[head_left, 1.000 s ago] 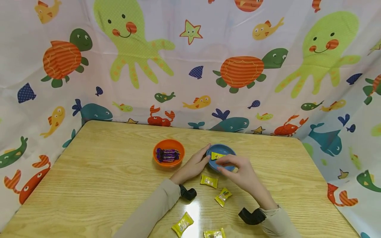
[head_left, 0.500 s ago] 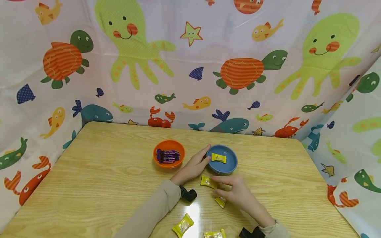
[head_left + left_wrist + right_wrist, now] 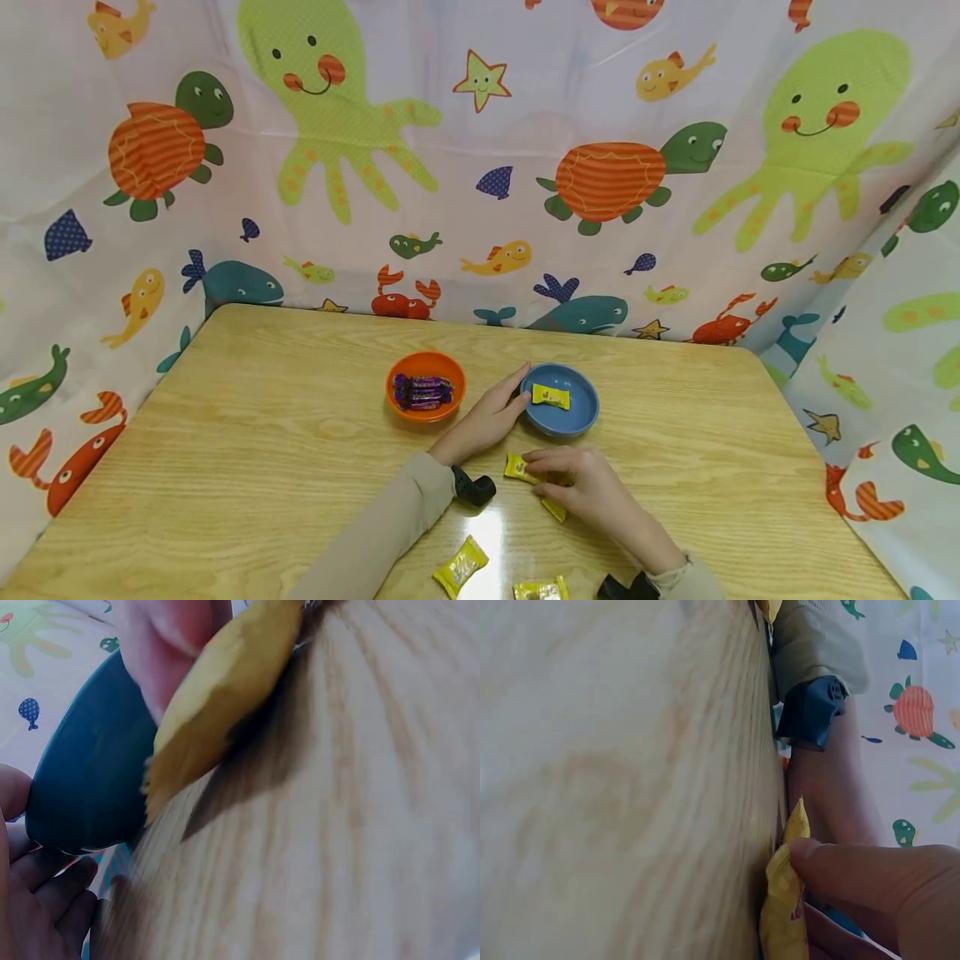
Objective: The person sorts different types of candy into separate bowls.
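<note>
My left hand (image 3: 483, 423) rests against the left side of the blue bowl (image 3: 582, 408), fingers along its wall and thumb at the near rim. One yellow wrapped candy (image 3: 551, 397) lies inside that bowl. In front of it, my right hand (image 3: 592, 493) pinches another yellow wrapped candy (image 3: 517, 467) by its right part; in the right wrist view the thumb presses the wrapper (image 3: 786, 900). A further yellow candy (image 3: 554, 509) sits just below, partly hidden under the right hand. The left wrist view shows the bowl's outer wall (image 3: 90, 765) behind the pinched candy.
Left of the left hand stands an orange bowl (image 3: 426, 361) with several purple-wrapped sweets (image 3: 423, 392). Two more yellow candies, one at the left (image 3: 461, 567) and one at the right (image 3: 542, 590), lie near the front. A patterned curtain (image 3: 465, 167) hangs behind the wooden table (image 3: 285, 433).
My right hand has left its place over the blue bowl, come down toward me, and now pinches the candy in front of it. My left hand stays at the bowl.
</note>
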`<action>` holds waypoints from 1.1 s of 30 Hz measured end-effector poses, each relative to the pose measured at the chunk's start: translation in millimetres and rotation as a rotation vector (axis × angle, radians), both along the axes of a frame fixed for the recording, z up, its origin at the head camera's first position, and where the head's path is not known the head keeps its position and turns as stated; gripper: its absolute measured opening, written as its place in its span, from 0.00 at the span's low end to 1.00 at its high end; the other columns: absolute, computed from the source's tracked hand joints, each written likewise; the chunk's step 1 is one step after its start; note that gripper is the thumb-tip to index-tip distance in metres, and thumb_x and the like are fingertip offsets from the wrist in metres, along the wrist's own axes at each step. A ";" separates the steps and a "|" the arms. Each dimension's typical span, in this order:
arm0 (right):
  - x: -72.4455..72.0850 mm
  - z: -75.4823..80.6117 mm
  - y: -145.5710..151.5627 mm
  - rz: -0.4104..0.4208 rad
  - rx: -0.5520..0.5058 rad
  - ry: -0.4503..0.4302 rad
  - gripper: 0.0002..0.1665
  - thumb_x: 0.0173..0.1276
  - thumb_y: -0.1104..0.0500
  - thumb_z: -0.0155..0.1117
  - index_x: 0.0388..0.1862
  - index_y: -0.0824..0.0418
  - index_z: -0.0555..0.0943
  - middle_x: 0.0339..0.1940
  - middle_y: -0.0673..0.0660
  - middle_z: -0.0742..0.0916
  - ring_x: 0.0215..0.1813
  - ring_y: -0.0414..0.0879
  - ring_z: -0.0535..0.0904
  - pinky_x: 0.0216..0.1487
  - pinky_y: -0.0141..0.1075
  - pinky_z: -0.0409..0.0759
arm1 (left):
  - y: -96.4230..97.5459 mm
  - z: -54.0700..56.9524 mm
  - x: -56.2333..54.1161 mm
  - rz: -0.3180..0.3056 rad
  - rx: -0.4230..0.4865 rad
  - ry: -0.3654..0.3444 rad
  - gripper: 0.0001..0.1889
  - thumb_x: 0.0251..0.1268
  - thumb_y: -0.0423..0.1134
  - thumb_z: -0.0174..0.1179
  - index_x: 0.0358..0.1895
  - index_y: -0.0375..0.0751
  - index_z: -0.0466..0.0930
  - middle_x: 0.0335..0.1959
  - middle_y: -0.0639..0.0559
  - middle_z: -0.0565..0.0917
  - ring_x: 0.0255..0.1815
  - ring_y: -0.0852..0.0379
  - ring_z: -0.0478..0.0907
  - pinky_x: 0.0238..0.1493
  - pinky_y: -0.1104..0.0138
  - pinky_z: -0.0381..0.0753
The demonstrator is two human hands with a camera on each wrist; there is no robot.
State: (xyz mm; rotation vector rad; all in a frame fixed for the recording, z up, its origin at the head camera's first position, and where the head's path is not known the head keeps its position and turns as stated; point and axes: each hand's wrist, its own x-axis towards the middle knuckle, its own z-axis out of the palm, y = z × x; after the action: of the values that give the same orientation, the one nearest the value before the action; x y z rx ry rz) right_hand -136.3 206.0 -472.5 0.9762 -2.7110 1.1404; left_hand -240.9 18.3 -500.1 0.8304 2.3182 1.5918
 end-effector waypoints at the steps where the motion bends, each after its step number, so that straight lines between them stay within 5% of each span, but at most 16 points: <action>1: 0.1 -0.2 -0.3 0.002 -0.005 -0.001 0.14 0.57 0.69 0.75 0.44 0.60 0.90 0.49 0.54 0.89 0.51 0.49 0.86 0.51 0.40 0.84 | -0.1 1.1 0.0 0.001 0.001 -0.002 0.30 0.82 0.44 0.41 0.81 0.44 0.48 0.80 0.54 0.51 0.79 0.56 0.48 0.77 0.54 0.50; 12: 1.4 -5.0 -2.4 0.013 -0.043 0.051 0.17 0.52 0.74 0.76 0.40 0.59 0.88 0.44 0.54 0.89 0.45 0.46 0.85 0.40 0.35 0.84 | -0.3 1.7 -0.8 -0.009 0.015 0.016 0.29 0.82 0.43 0.41 0.80 0.42 0.48 0.80 0.51 0.52 0.79 0.55 0.48 0.77 0.55 0.50; 20: 0.5 -6.0 -2.7 0.033 -0.049 0.068 0.18 0.53 0.75 0.74 0.41 0.59 0.88 0.43 0.51 0.89 0.46 0.45 0.84 0.43 0.35 0.84 | -1.4 0.9 0.2 -0.007 0.007 0.003 0.30 0.82 0.44 0.42 0.80 0.43 0.47 0.80 0.55 0.51 0.79 0.58 0.48 0.77 0.57 0.50; 33: -5.8 25.2 1.5 0.011 -0.120 0.138 0.20 0.53 0.76 0.74 0.43 0.60 0.88 0.43 0.52 0.89 0.47 0.48 0.84 0.50 0.37 0.83 | -2.5 0.6 0.5 -0.017 0.014 0.020 0.30 0.82 0.43 0.41 0.80 0.42 0.47 0.80 0.52 0.51 0.79 0.54 0.48 0.77 0.54 0.50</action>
State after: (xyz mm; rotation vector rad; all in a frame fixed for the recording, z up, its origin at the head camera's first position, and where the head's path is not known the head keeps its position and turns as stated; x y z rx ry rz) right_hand -142.1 207.5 -447.3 1.0133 -2.5026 1.1750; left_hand -240.4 15.8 -499.6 0.8709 2.3094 1.6022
